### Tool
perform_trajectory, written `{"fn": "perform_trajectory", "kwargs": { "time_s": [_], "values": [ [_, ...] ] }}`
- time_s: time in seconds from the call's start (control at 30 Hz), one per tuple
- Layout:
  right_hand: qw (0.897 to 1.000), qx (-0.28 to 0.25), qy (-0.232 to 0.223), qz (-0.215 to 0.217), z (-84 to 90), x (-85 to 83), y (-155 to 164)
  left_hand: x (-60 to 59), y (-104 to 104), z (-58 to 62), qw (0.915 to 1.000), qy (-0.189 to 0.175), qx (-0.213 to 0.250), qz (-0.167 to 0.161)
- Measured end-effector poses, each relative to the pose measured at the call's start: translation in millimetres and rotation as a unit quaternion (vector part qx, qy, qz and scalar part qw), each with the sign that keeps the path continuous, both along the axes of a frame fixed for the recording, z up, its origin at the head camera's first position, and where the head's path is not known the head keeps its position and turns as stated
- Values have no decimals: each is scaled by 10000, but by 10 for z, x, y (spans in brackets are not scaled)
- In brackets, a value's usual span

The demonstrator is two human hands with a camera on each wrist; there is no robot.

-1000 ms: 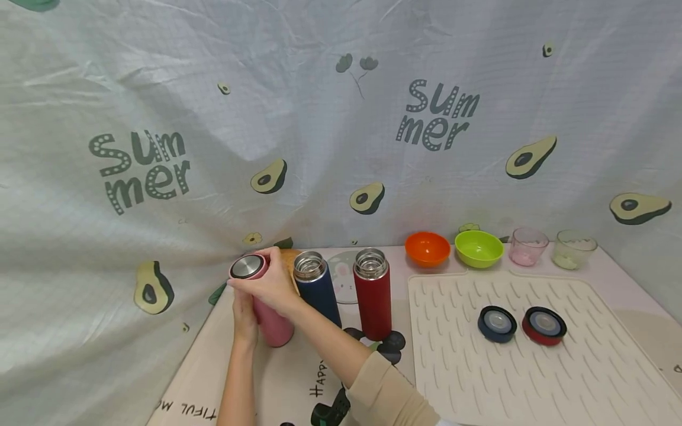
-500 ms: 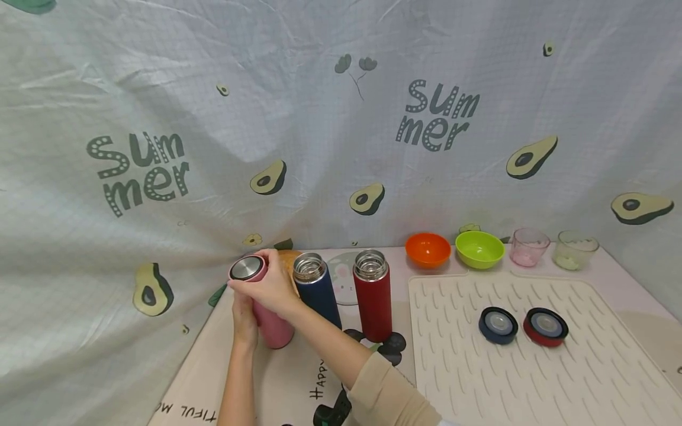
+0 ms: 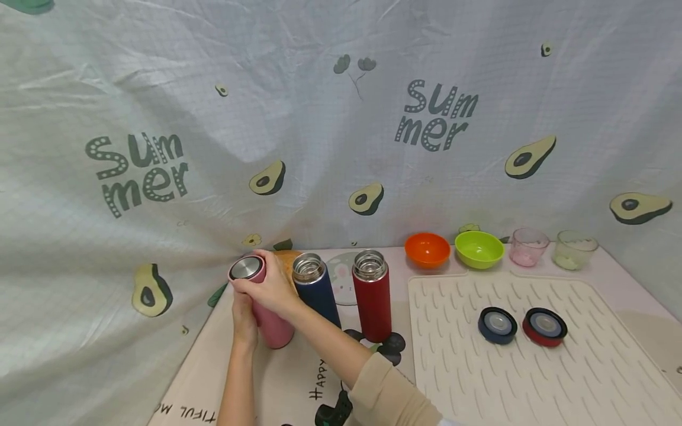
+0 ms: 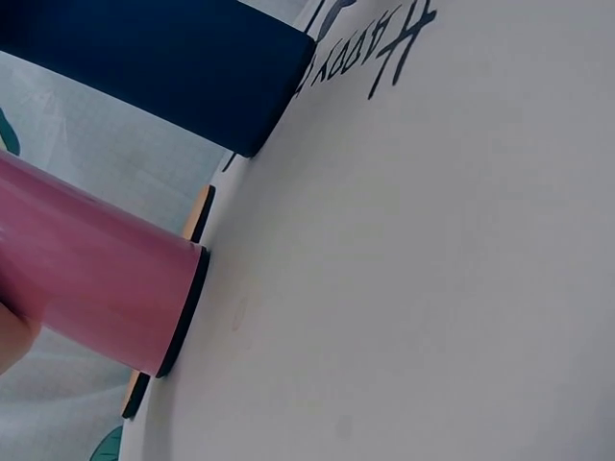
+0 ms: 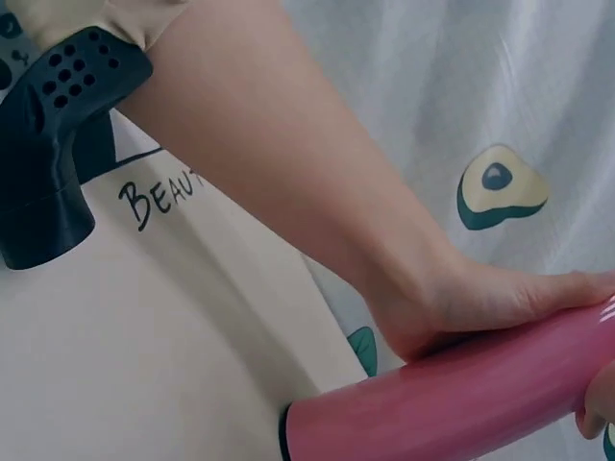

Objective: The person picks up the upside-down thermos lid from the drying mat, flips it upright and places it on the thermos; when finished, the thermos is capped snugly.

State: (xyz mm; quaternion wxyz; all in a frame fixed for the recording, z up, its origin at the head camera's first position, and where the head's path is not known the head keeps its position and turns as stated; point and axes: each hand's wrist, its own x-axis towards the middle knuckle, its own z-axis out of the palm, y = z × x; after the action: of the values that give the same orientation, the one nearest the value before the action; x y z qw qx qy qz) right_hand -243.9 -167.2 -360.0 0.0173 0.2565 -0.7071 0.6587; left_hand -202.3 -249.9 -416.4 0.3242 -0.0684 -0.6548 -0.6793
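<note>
A pink insulated bottle [image 3: 274,324] stands on the table at the left, with a steel-topped lid [image 3: 247,267] on it. My left hand [image 3: 244,319] grips the bottle's body from the near left side. From the right, my right hand [image 3: 273,285] holds the lid, its thumb on the near side and fingers behind. The bottle's dark-edged base shows in the left wrist view, where the pink bottle [image 4: 106,269] meets the table. Hands are wrapped about the pink bottle [image 5: 452,403] in the right wrist view. Part of the left hand's fingers is hidden.
Lidless blue [image 3: 318,299] and red bottles [image 3: 373,307] stand just right. A blue lid [image 3: 498,325] and a red lid [image 3: 544,327] lie on the beige mat [image 3: 447,373]. Orange [image 3: 427,249] and green bowls [image 3: 479,249] and two tinted glasses line the back. A patterned curtain hangs behind.
My right thumb and fingers have shifted slightly around the lid. The pink bottle and the left hand stay in place.
</note>
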Motion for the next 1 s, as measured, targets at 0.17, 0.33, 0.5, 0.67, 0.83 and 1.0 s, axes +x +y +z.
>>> {"fn": "perform_trajectory", "kwargs": {
  "time_s": [0.17, 0.33, 0.5, 0.67, 0.83, 1.0],
  "values": [
    [9990, -313, -215, 252, -3, 4, -5, 7, -15, 12, 10000, 26, 39, -12],
    [9994, -130, -218, -255, -17, 23, -32, -17, -25, 13, 9998, -208, 46, 34],
    [9996, -29, -281, 86, -15, 22, 1, -94, -103, -137, 9999, -92, 138, 37],
    [9945, -649, -576, 581, -41, -8, 12, -146, -154, -227, 10000, -48, 35, 30],
    [9930, -832, -620, 567, -52, -5, 13, -144, -132, -207, 9999, -120, -46, 82],
    [9971, -600, -416, 221, -45, -6, 6, -98, -82, -130, 10000, -11, -79, 8]
  ]
}}
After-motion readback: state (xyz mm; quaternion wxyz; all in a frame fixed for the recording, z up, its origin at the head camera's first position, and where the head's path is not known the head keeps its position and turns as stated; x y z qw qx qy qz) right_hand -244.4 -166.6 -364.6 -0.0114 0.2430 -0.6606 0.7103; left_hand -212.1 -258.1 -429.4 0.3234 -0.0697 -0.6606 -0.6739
